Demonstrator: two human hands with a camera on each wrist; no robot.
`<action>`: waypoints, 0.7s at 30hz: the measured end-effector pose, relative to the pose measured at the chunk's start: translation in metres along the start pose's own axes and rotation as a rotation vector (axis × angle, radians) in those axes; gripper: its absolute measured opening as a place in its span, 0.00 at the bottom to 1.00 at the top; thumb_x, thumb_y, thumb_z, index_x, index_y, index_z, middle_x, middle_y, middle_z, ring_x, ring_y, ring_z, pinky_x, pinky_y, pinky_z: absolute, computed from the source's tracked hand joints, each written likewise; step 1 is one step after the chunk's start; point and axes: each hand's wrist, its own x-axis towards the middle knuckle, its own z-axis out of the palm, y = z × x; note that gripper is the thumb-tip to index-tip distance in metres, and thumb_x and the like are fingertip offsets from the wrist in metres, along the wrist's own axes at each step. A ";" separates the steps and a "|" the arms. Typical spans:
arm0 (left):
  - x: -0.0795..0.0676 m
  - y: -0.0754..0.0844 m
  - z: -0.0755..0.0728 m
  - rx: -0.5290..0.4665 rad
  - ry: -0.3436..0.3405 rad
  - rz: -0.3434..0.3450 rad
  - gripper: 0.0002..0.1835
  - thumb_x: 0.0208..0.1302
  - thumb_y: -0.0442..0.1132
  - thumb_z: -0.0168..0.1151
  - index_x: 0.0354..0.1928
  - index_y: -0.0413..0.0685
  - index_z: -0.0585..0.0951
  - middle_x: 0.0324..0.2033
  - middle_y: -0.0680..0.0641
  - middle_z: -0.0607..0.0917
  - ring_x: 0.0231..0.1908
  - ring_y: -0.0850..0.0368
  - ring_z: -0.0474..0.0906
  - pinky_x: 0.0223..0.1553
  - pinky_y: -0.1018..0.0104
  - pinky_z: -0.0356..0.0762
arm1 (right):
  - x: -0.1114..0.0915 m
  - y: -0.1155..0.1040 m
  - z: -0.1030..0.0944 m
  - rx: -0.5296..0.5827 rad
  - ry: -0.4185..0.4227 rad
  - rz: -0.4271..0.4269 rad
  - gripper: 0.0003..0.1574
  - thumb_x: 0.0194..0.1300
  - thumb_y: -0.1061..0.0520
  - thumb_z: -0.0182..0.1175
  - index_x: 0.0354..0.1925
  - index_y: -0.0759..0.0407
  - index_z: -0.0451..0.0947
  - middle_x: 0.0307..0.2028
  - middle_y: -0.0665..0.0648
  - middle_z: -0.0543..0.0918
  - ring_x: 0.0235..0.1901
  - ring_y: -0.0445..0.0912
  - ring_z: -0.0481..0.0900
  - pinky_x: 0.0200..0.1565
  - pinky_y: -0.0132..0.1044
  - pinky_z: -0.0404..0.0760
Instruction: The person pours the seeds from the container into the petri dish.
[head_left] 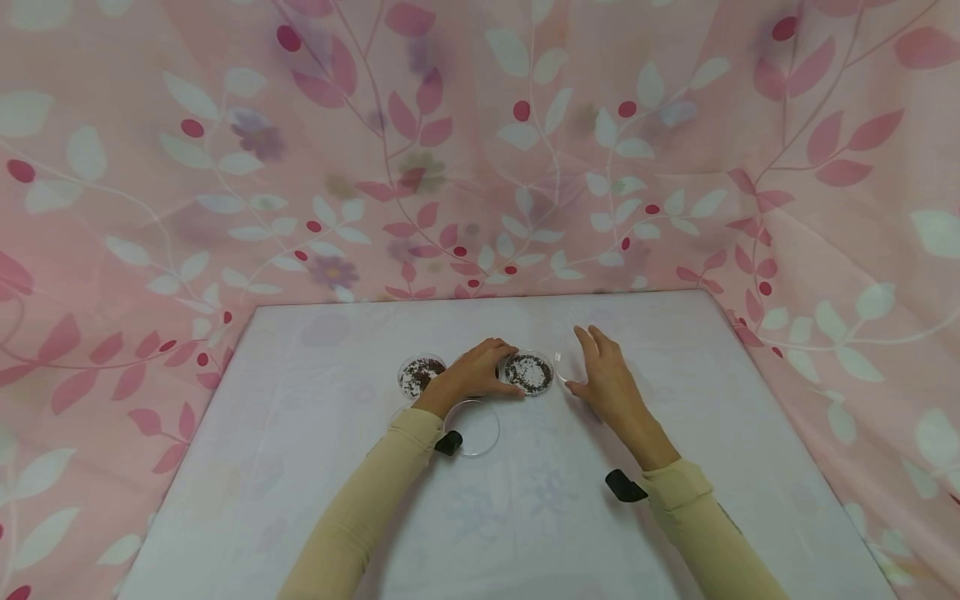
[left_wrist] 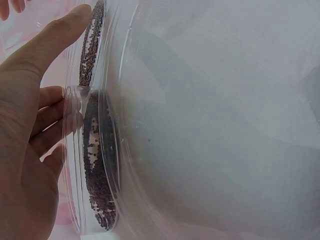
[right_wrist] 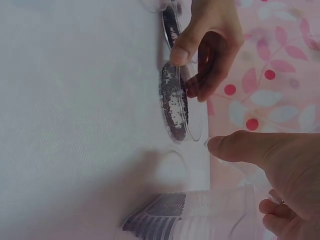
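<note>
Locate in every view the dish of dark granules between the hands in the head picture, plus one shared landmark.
Head: the dish is just right of and below centre.
Left wrist: the dish is upper left, at the top edge.
Right wrist: the dish is just above centre.
Shared landmark: the left hand, its thumb at the dish's rim.

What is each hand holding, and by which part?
The right hand holds a clear petri dish lid by its rim; the left hand holds a petri dish of dark granules by its edge.
</note>
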 end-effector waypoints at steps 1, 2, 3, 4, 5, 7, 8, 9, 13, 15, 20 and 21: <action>0.000 0.000 0.000 0.001 0.003 0.002 0.47 0.48 0.67 0.72 0.67 0.50 0.72 0.62 0.48 0.75 0.64 0.54 0.69 0.67 0.57 0.69 | 0.000 0.000 0.001 -0.017 -0.005 -0.007 0.62 0.44 0.58 0.80 0.72 0.64 0.57 0.67 0.75 0.63 0.64 0.70 0.65 0.60 0.62 0.73; 0.000 0.000 0.000 0.001 0.004 0.004 0.47 0.48 0.67 0.72 0.67 0.50 0.72 0.62 0.48 0.75 0.64 0.54 0.69 0.67 0.58 0.69 | 0.001 -0.001 0.001 -0.034 -0.011 -0.012 0.62 0.44 0.58 0.80 0.72 0.63 0.57 0.67 0.74 0.63 0.64 0.69 0.65 0.60 0.61 0.74; 0.000 0.000 0.000 0.000 0.004 0.004 0.47 0.48 0.67 0.72 0.67 0.50 0.72 0.62 0.48 0.75 0.64 0.54 0.70 0.67 0.58 0.69 | 0.001 -0.001 0.001 -0.052 -0.020 -0.019 0.62 0.44 0.58 0.79 0.72 0.63 0.57 0.67 0.74 0.63 0.64 0.69 0.65 0.60 0.61 0.74; 0.000 0.000 0.000 0.000 0.004 0.004 0.47 0.48 0.67 0.72 0.67 0.50 0.72 0.62 0.48 0.75 0.64 0.54 0.70 0.67 0.58 0.69 | 0.002 -0.001 0.002 -0.069 -0.030 -0.027 0.62 0.44 0.58 0.79 0.72 0.64 0.57 0.67 0.74 0.63 0.64 0.69 0.66 0.60 0.60 0.74; 0.000 0.000 0.000 -0.001 0.002 0.003 0.47 0.48 0.67 0.72 0.67 0.50 0.72 0.62 0.49 0.75 0.64 0.55 0.70 0.67 0.58 0.69 | 0.002 -0.002 0.002 -0.089 -0.040 -0.036 0.62 0.45 0.58 0.80 0.72 0.64 0.57 0.67 0.74 0.64 0.64 0.68 0.66 0.60 0.60 0.74; 0.000 0.001 0.000 -0.005 -0.001 -0.002 0.47 0.48 0.67 0.72 0.67 0.50 0.72 0.62 0.49 0.75 0.64 0.55 0.70 0.67 0.58 0.70 | 0.003 -0.003 0.002 -0.123 -0.059 -0.054 0.63 0.44 0.57 0.80 0.72 0.64 0.57 0.67 0.73 0.64 0.63 0.68 0.67 0.60 0.59 0.74; 0.000 0.001 0.000 -0.008 -0.002 -0.004 0.47 0.48 0.67 0.72 0.67 0.50 0.72 0.62 0.49 0.76 0.63 0.55 0.70 0.67 0.58 0.70 | 0.003 -0.003 0.002 -0.135 -0.067 -0.061 0.63 0.44 0.57 0.80 0.72 0.64 0.57 0.67 0.73 0.64 0.63 0.68 0.67 0.60 0.59 0.74; 0.000 0.001 0.000 -0.010 -0.003 -0.005 0.47 0.48 0.67 0.72 0.67 0.50 0.72 0.62 0.49 0.76 0.63 0.55 0.70 0.67 0.58 0.70 | 0.003 -0.004 0.002 -0.145 -0.073 -0.067 0.63 0.44 0.57 0.80 0.72 0.64 0.57 0.67 0.73 0.64 0.63 0.68 0.67 0.60 0.59 0.75; 0.000 0.001 0.000 -0.014 -0.003 -0.009 0.47 0.47 0.67 0.72 0.67 0.51 0.72 0.61 0.49 0.76 0.63 0.55 0.71 0.66 0.57 0.71 | 0.003 -0.006 0.002 -0.178 -0.076 -0.087 0.64 0.44 0.55 0.81 0.72 0.63 0.57 0.66 0.72 0.65 0.62 0.67 0.69 0.60 0.57 0.75; 0.000 0.001 0.001 -0.013 -0.001 -0.011 0.47 0.47 0.67 0.72 0.67 0.51 0.72 0.61 0.49 0.76 0.63 0.55 0.71 0.66 0.57 0.71 | 0.004 -0.007 0.001 -0.201 -0.076 -0.098 0.64 0.43 0.55 0.81 0.72 0.63 0.57 0.66 0.72 0.66 0.61 0.67 0.70 0.61 0.56 0.74; 0.000 0.000 0.001 0.001 0.006 -0.013 0.47 0.47 0.68 0.72 0.67 0.52 0.72 0.61 0.50 0.76 0.62 0.56 0.71 0.66 0.58 0.71 | 0.006 -0.009 0.000 -0.239 -0.084 -0.115 0.64 0.43 0.54 0.81 0.71 0.63 0.58 0.65 0.73 0.66 0.60 0.66 0.71 0.63 0.55 0.72; 0.000 0.000 0.001 0.003 0.006 -0.014 0.48 0.47 0.68 0.72 0.67 0.52 0.72 0.61 0.50 0.76 0.63 0.56 0.71 0.66 0.58 0.71 | 0.007 -0.009 0.000 -0.240 -0.086 -0.117 0.64 0.42 0.54 0.81 0.71 0.63 0.58 0.65 0.73 0.67 0.60 0.66 0.71 0.63 0.55 0.72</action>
